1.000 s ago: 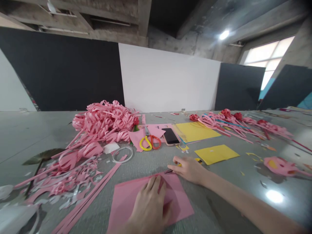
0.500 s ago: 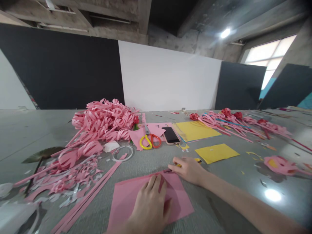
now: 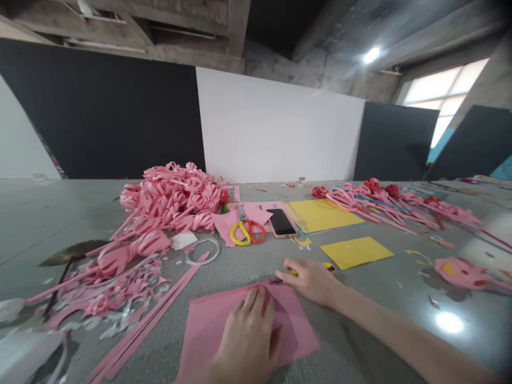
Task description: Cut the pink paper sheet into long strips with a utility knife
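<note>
A sheet of pink paper (image 3: 206,325) lies on the grey table in front of me, with a folded strip along its far edge. My left hand (image 3: 248,333) rests flat on the sheet, fingers stretched out and pressing it down. At the sheet's far edge, my right hand (image 3: 310,280) is closed around a yellow and black utility knife (image 3: 328,267). Its blade end points left and touches or hovers just over the folded edge; I cannot tell which. Most of the knife's handle is hidden by my fingers.
Scissors (image 3: 241,233) and a phone (image 3: 282,222) lie beyond the sheet, near yellow paper (image 3: 356,252). On the left are a clear tape roll (image 3: 203,251), pink strips (image 3: 152,314), scraps and a heap of pink paper curls (image 3: 176,194). A pink paper flower (image 3: 458,273) lies right.
Both hands stay almost where they were on the pink paper. Slightly more of the knife's yellow handle shows behind my right hand. The whole view has shifted a little.
</note>
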`<state>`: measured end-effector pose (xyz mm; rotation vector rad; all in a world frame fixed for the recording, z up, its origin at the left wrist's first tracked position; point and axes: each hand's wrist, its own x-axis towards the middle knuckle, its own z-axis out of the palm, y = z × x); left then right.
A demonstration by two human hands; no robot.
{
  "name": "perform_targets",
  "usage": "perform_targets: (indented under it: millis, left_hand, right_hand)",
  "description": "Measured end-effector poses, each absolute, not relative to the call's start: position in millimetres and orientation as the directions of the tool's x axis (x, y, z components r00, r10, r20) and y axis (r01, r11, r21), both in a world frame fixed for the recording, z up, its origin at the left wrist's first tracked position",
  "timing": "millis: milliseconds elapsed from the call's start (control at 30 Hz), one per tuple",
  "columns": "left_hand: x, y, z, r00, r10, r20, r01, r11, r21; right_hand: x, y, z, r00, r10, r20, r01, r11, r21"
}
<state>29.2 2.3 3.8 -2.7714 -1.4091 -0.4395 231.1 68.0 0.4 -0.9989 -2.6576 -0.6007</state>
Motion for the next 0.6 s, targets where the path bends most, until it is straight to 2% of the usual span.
perform_targets:
  millis: [267, 500, 600]
  left_hand:
    - [29.1, 1.7, 3.5, 0.548, 0.817, 0.181, 0.810, -0.572, 0.131]
    - [28.8, 1.0, 5.3, 0.541, 0.825, 0.164, 0.815, -0.563, 0.141]
    - [29.2, 0.8, 7.0, 0.539, 0.828, 0.154, 0.817, -0.558, 0.144]
  right_hand:
    - [234.3, 71.0, 0.6, -0.705, 0.608, 0.365, 0.691, 0.705, 0.159]
    - [236.6, 71.2, 2.2, -0.707, 0.625, 0.330, 0.701, 0.681, 0.212]
    - [238.3, 71.1, 3.2, -0.704, 0.621, 0.343, 0.700, 0.687, 0.193]
